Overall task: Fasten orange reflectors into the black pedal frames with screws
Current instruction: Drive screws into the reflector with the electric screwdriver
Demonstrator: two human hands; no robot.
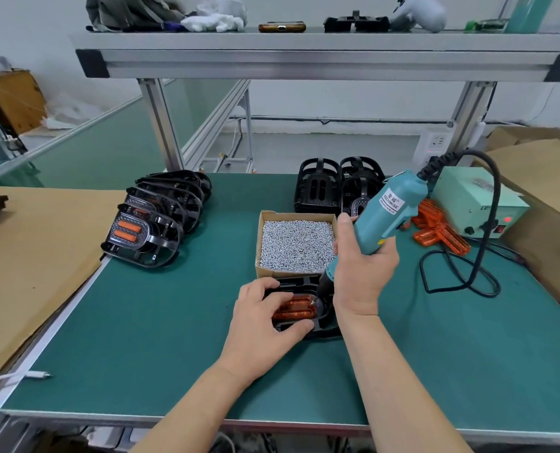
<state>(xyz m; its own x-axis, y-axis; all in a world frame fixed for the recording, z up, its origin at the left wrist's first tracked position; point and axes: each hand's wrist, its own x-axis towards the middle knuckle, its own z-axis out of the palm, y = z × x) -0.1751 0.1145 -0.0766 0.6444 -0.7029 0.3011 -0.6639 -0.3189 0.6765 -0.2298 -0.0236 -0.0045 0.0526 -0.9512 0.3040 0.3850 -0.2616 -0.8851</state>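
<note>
Orange reflector (296,308) half hidden under left hand (265,313) gripping pedal frame (325,329), right hand (363,266) gripping screwdriver (383,217), tip indistinct

Left hand (265,318) gripping black pedal frame (324,325), orange reflector (294,309) inside, right hand (362,266) holding teal screwdriver (383,217), tip at reflector

Green mat (174,322) covers the bench. 9 o'clock: flat cardboard sheet (27,256), overlapping the mat edge. 7 o'clock: white cable (17,377), plug end on the mat. 2 o'clock: pale green control box (477,204), red lamp lit; brown cartons (540,165) just beside it. 12 o'clock: aluminium shelf (304,57) carrying white cloth (216,18) and a brown case (281,27).
</note>
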